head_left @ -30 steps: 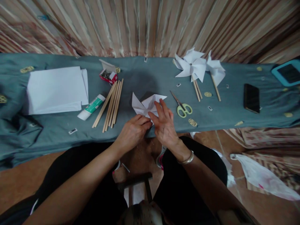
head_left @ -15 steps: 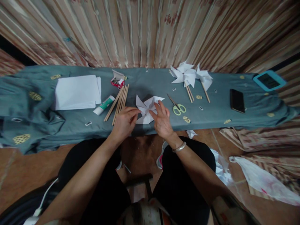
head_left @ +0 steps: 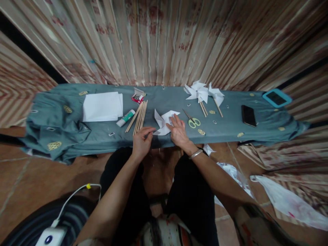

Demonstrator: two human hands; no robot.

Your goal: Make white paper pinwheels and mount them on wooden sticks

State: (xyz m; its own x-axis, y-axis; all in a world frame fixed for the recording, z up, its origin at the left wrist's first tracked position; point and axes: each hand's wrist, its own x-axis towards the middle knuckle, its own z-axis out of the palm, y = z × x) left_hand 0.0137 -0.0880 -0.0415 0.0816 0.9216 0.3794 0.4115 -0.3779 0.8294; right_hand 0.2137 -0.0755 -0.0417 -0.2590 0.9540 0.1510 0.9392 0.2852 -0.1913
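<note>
A white paper pinwheel (head_left: pixel 161 123) without a stick lies on the cloth-covered table between my hands. My left hand (head_left: pixel 142 140) pinches the pinwheel's lower left corner between thumb and forefinger. From the other side, my right hand (head_left: pixel 179 133) presses its fingers onto the pinwheel's centre and right blade, holding it. Just left of it lie several wooden sticks (head_left: pixel 140 118), with a glue tube (head_left: pixel 125 118) beside them. Scissors with light green handles (head_left: pixel 194 123) rest right of the pinwheel, blades pointing away from me.
A stack of white paper (head_left: pixel 101 106) lies at the left, near an open red box of small metal pieces (head_left: pixel 137 98). Finished pinwheels on sticks (head_left: pixel 198 93) stand out at the back right. Further right are a black phone (head_left: pixel 248 115) and a blue-framed tablet (head_left: pixel 277 98).
The view has shifted, so the table sits differently in it. My left hand has moved from the pinwheel's centre down to its lower left corner. My right hand stays on the paper.
</note>
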